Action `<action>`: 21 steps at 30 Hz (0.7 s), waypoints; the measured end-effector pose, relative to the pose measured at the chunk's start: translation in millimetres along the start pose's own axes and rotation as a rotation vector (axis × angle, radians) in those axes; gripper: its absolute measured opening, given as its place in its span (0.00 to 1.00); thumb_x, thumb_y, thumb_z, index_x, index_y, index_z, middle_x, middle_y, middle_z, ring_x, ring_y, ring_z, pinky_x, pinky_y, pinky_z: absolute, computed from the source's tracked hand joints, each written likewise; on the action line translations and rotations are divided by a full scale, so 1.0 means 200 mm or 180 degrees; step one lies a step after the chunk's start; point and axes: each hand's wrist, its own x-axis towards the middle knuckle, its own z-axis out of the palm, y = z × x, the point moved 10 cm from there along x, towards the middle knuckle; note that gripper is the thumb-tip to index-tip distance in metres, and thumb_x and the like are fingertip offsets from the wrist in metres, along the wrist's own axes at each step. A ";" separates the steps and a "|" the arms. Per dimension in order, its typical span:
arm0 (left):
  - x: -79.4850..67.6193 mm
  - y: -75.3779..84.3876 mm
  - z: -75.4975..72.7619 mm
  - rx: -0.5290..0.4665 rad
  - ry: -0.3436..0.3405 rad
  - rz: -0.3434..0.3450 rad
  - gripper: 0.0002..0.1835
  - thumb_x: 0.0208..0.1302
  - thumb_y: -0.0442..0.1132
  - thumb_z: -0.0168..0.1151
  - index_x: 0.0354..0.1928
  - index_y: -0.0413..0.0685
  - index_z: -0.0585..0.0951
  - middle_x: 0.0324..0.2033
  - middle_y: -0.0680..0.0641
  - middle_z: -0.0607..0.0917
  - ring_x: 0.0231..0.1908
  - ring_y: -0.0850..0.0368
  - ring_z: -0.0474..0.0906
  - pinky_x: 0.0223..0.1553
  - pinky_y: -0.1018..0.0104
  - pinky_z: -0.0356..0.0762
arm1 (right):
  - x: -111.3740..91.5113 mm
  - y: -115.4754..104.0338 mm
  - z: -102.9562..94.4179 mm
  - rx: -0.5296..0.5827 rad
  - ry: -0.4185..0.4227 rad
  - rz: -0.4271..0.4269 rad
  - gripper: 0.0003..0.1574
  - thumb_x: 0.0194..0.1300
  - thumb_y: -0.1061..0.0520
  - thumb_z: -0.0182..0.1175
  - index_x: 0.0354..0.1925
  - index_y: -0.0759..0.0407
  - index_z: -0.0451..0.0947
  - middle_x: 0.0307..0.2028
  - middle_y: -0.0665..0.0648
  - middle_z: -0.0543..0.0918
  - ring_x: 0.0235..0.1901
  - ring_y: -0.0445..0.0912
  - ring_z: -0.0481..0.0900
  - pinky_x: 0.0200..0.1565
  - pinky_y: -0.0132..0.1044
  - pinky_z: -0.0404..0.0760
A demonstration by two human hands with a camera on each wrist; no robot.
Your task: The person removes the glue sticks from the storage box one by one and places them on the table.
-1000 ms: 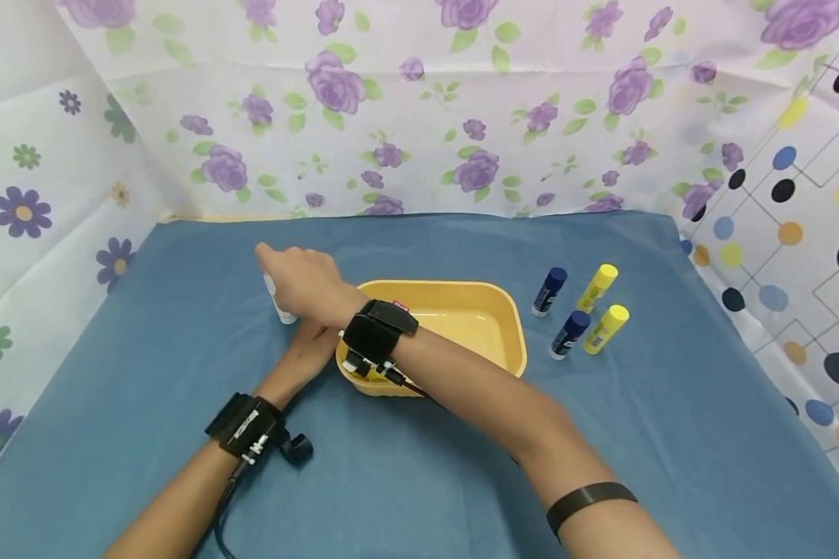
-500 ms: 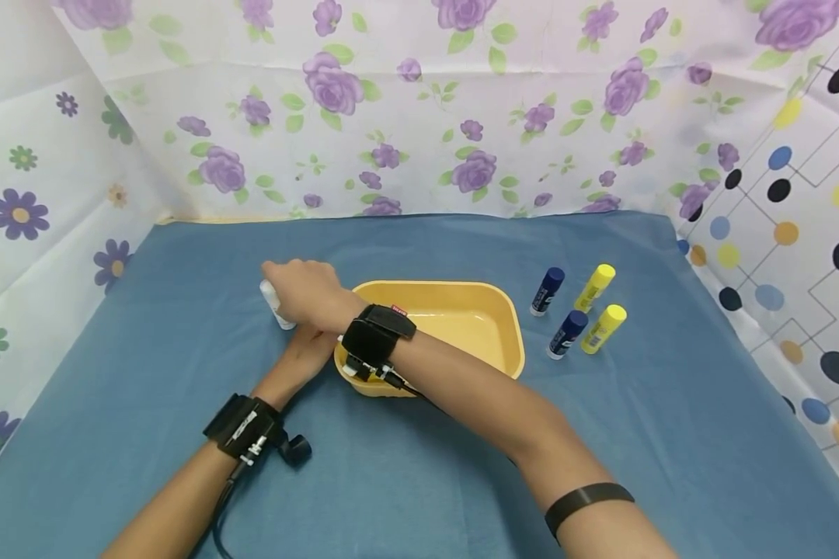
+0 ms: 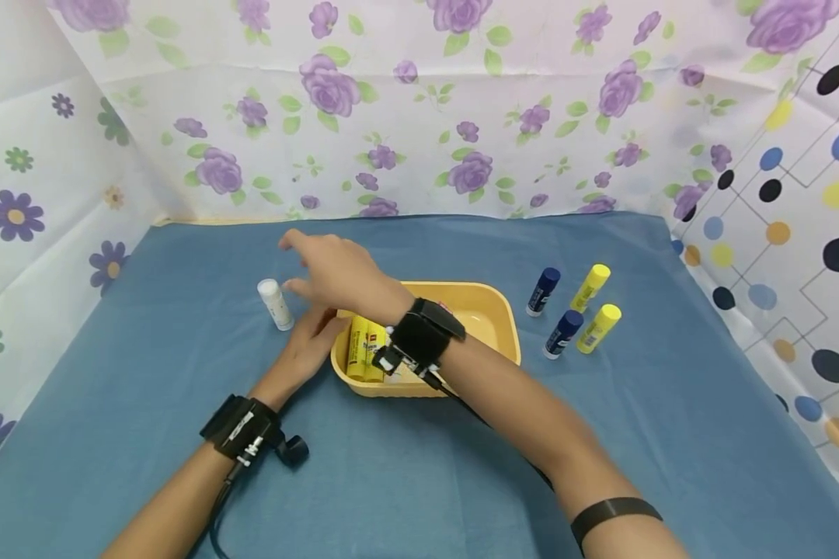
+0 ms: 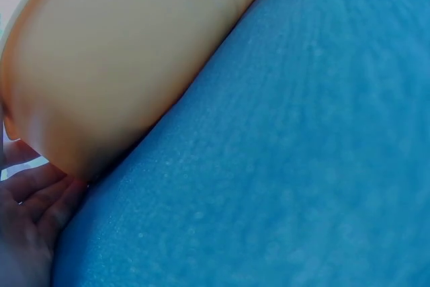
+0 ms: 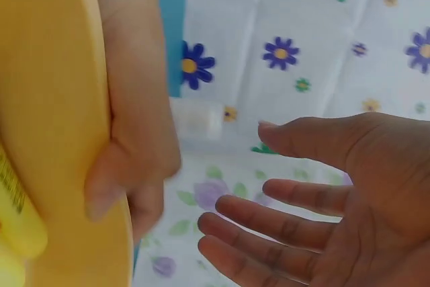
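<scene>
A white glue stick stands upright on the blue cloth, left of a yellow plastic tub. My right hand hovers just right of the stick, thumb and fingers spread with nothing between them; the right wrist view shows its palm bare. My left hand grips the tub's left rim: the thumb hooks over the inside, and in the left wrist view the fingers lie against the outer wall. Yellow glue sticks lie inside the tub's left end, partly hidden by my right forearm.
Right of the tub stand two dark blue glue sticks and two yellow-capped glue sticks. Flowered sheets hang behind and to the left, and a dotted sheet hangs on the right. Wrist camera cables run along both forearms.
My right hand first holds the white glue stick, sets it lower, then lets go and draws back to the right with fingers opened. The left hand stays at the tub.
</scene>
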 end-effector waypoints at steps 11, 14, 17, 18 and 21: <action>0.02 -0.02 0.01 -0.0149 0.0028 0.0061 0.18 0.79 0.35 0.46 0.66 0.45 0.71 0.59 0.41 0.78 0.56 0.46 0.75 0.53 0.68 0.72 | -0.31 0.22 -0.14 0.0445 0.0337 0.0187 0.11 0.75 0.46 0.58 0.46 0.50 0.81 0.29 0.49 0.81 0.26 0.42 0.76 0.31 0.35 0.72; 0.02 -0.02 0.01 -0.0181 0.0033 0.0035 0.18 0.79 0.35 0.46 0.67 0.43 0.70 0.59 0.40 0.78 0.57 0.46 0.76 0.53 0.71 0.72 | -0.36 0.29 -0.10 0.0422 0.0127 0.0295 0.11 0.76 0.46 0.58 0.43 0.51 0.81 0.26 0.50 0.81 0.23 0.44 0.76 0.28 0.35 0.71; 0.01 -0.03 0.01 -0.0180 0.0039 0.0009 0.19 0.79 0.35 0.46 0.67 0.44 0.70 0.60 0.40 0.78 0.57 0.47 0.76 0.53 0.72 0.72 | -0.40 0.38 -0.02 0.0494 -0.0280 0.0456 0.13 0.76 0.46 0.57 0.44 0.53 0.80 0.26 0.55 0.83 0.24 0.47 0.81 0.27 0.36 0.73; 0.01 -0.03 0.01 -0.0174 0.0040 0.0001 0.18 0.79 0.35 0.46 0.67 0.45 0.71 0.60 0.41 0.78 0.57 0.47 0.76 0.53 0.72 0.72 | -0.41 0.40 0.01 0.0534 -0.0429 0.0530 0.13 0.76 0.46 0.57 0.44 0.54 0.80 0.26 0.56 0.83 0.25 0.49 0.83 0.28 0.36 0.74; 0.01 -0.03 0.01 -0.0174 0.0039 -0.0012 0.19 0.79 0.35 0.47 0.67 0.45 0.71 0.60 0.41 0.78 0.57 0.48 0.76 0.53 0.72 0.72 | -0.44 0.47 0.09 0.0685 -0.0774 0.0736 0.14 0.77 0.45 0.56 0.47 0.54 0.77 0.30 0.60 0.85 0.29 0.54 0.86 0.29 0.37 0.76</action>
